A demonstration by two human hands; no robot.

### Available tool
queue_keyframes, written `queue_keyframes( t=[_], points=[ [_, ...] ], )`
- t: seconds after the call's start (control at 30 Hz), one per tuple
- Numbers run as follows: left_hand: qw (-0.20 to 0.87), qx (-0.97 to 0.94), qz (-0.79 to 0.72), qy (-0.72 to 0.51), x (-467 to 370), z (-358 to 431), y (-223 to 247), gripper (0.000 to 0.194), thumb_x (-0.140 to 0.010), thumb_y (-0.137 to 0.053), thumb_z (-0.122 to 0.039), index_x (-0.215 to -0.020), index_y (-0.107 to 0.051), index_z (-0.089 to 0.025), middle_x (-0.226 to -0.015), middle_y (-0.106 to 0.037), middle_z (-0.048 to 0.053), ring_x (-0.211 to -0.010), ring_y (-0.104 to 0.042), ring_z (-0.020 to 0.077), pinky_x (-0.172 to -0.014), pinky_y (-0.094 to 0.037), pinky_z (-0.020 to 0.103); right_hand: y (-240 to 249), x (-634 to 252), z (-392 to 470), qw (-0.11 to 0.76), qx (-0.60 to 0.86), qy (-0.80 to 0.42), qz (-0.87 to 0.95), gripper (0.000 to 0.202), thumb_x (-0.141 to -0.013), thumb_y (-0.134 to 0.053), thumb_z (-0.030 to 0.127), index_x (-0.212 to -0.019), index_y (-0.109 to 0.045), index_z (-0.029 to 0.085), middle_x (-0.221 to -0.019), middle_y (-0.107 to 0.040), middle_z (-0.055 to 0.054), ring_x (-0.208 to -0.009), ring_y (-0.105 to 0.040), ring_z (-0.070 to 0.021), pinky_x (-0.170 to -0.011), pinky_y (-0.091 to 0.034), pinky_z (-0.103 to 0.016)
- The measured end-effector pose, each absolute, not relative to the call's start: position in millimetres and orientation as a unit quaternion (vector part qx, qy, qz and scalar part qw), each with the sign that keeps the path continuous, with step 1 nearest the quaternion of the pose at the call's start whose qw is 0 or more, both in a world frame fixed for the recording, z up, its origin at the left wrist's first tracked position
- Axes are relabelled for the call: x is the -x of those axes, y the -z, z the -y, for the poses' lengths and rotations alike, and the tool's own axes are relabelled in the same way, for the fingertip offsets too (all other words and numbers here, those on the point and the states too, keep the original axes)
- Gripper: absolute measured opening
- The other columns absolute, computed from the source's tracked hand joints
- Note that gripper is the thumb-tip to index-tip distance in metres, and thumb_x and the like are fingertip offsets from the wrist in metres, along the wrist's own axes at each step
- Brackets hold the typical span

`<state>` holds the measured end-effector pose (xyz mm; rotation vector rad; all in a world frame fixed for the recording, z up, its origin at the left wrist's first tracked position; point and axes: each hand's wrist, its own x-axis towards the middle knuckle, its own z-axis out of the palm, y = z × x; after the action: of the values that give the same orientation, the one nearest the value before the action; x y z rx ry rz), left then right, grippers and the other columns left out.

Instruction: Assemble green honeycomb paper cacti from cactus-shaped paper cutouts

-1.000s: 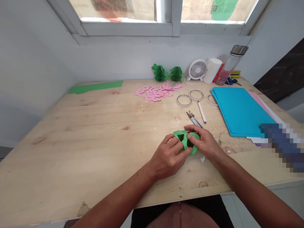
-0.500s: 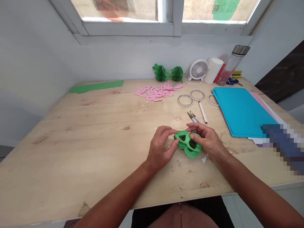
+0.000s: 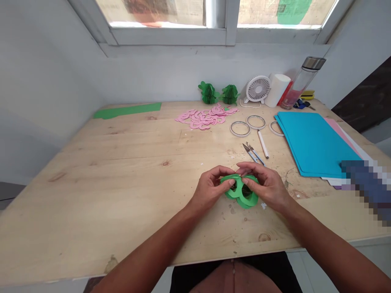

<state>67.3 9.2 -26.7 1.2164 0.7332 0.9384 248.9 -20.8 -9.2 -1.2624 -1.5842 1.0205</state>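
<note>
A layered green paper cutout (image 3: 248, 201) with two openings is between my hands, just above or on the wooden table; which of the two I cannot tell. My left hand (image 3: 214, 184) pinches its upper left edge, thumb on the front face. On the upper right, my right hand (image 3: 266, 185) grips it the same way, and the fingertips of both hands nearly meet at the top. Just beyond the right fingers lie thread snips (image 3: 253, 154) with blue handles, beside a white pen (image 3: 263, 144). A small white paper scrap (image 3: 264, 206) is close to the cutout's right side.
Behind are several pink paper cutouts (image 3: 204, 118), two green paper figures (image 3: 209, 93), tape rolls (image 3: 240, 129), a small fan (image 3: 258, 89), a white roll (image 3: 277, 90) and a glass bottle (image 3: 302, 83). Blue sheets (image 3: 317, 142) cover the right side; a green strip (image 3: 131, 110) lies far left.
My left hand has closed onto the upper edge of the green paper cutout, nearer my right hand. The cutout has turned a little, and its two openings now face me more fully.
</note>
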Motion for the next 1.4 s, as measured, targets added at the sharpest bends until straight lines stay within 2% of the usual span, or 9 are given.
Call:
queue_keyframes(
  t=[0.17, 0.27, 0.43, 0.6, 0.77, 0.87, 1.07, 1.2, 1.4],
  points=[
    [0.685, -0.484, -0.344, -0.423, -68.1, -8.4, 25.5, 0.017, -0.072, -0.073, -0.029, -0.077, -0.064, -0.015, -0.080, -0.068, 0.004, -0.068, -0.059, 0.0114, -0.061, -0.048, 0.024, 5.1, -242.8, 23.7, 0.398, 0.482, -0.318, 0.713, 0.033, -0.082, -0.054, 0.018, -0.114, -0.060, 0.025, -0.101, -0.067, -0.004, -0.092, -0.063, -0.0173, -0.082, -0.051, -0.032],
    [0.707, -0.461, -0.338, -0.416, -67.5, -8.0, 25.2, 0.019, -0.071, -0.074, -0.030, -0.075, -0.064, -0.014, -0.076, -0.066, 0.003, -0.062, -0.058, 0.0108, -0.058, -0.048, 0.026, 2.9, -240.0, 25.0, 0.396, 0.470, -0.295, 0.732, 0.034, -0.083, -0.053, 0.017, -0.115, -0.059, 0.025, -0.100, -0.066, -0.004, -0.091, -0.063, -0.0172, -0.080, -0.051, -0.032],
    [0.717, -0.436, -0.345, -0.421, -66.0, -9.5, 23.5, 0.020, -0.069, -0.075, -0.030, -0.075, -0.066, -0.014, -0.081, -0.067, 0.004, -0.067, -0.059, 0.0122, -0.060, -0.049, 0.025, 3.1, -242.0, 23.4, 0.414, 0.517, -0.274, 0.698, 0.027, -0.083, -0.055, 0.025, -0.110, -0.062, 0.024, -0.104, -0.067, -0.006, -0.093, -0.061, -0.0196, -0.080, -0.051, -0.035],
    [0.703, -0.427, -0.358, -0.442, -64.0, -11.7, 19.4, 0.018, -0.069, -0.075, -0.029, -0.071, -0.065, -0.014, -0.082, -0.067, 0.004, -0.069, -0.059, 0.0123, -0.060, -0.048, 0.023, 6.8, -247.6, 18.5, 0.394, 0.564, -0.366, 0.627, 0.031, -0.082, -0.058, 0.034, -0.111, -0.061, 0.021, -0.107, -0.067, -0.009, -0.091, -0.063, -0.0203, -0.077, -0.052, -0.036],
    [0.695, -0.433, -0.366, -0.443, -62.7, -12.4, 18.7, 0.016, -0.069, -0.074, -0.028, -0.070, -0.066, -0.014, -0.079, -0.067, 0.005, -0.069, -0.058, 0.0121, -0.062, -0.047, 0.023, 7.0, -247.2, 17.2, 0.371, 0.553, -0.467, 0.582, 0.031, -0.084, -0.056, 0.038, -0.107, -0.063, 0.019, -0.090, -0.070, -0.006, -0.081, -0.066, -0.0185, -0.070, -0.053, -0.031],
    [0.690, -0.438, -0.374, -0.439, -63.0, -12.9, 20.3, 0.016, -0.068, -0.075, -0.028, -0.070, -0.067, -0.014, -0.076, -0.067, 0.004, -0.067, -0.057, 0.0114, -0.059, -0.045, 0.023, 4.6, -246.2, 17.2, 0.368, 0.562, -0.464, 0.577, 0.031, -0.081, -0.058, 0.038, -0.103, -0.064, 0.018, -0.084, -0.070, -0.005, -0.077, -0.066, -0.0181, -0.068, -0.053, -0.030],
    [0.681, -0.433, -0.384, -0.449, -63.4, -15.0, 24.2, 0.017, -0.069, -0.074, -0.029, -0.070, -0.067, -0.014, -0.075, -0.067, 0.004, -0.066, -0.058, 0.0115, -0.061, -0.045, 0.023, 0.1, -245.6, 17.6, 0.376, 0.572, -0.409, 0.604, 0.027, -0.082, -0.058, 0.037, -0.099, -0.067, 0.019, -0.092, -0.071, -0.007, -0.083, -0.065, -0.0194, -0.071, -0.052, -0.032],
    [0.673, -0.421, -0.388, -0.468, -62.5, -16.8, 24.9, 0.016, -0.069, -0.074, -0.029, -0.070, -0.067, -0.014, -0.077, -0.067, 0.004, -0.068, -0.058, 0.0112, -0.062, -0.046, 0.023, 0.2, -245.1, 17.9, 0.368, 0.565, -0.372, 0.637, 0.024, -0.079, -0.061, 0.035, -0.097, -0.067, 0.020, -0.092, -0.069, -0.006, -0.080, -0.062, -0.0178, -0.069, -0.051, -0.031],
    [0.678, -0.420, -0.403, -0.448, -65.3, -13.5, 22.3, 0.019, -0.067, -0.074, -0.032, -0.069, -0.067, -0.015, -0.075, -0.067, 0.004, -0.061, -0.058, 0.0117, -0.056, -0.046, 0.024, 7.0, -244.3, 17.1, 0.360, 0.560, -0.400, 0.630, 0.018, -0.080, -0.058, 0.034, -0.087, -0.066, 0.019, -0.086, -0.067, -0.005, -0.075, -0.062, -0.0170, -0.065, -0.049, -0.030]
  ],
)
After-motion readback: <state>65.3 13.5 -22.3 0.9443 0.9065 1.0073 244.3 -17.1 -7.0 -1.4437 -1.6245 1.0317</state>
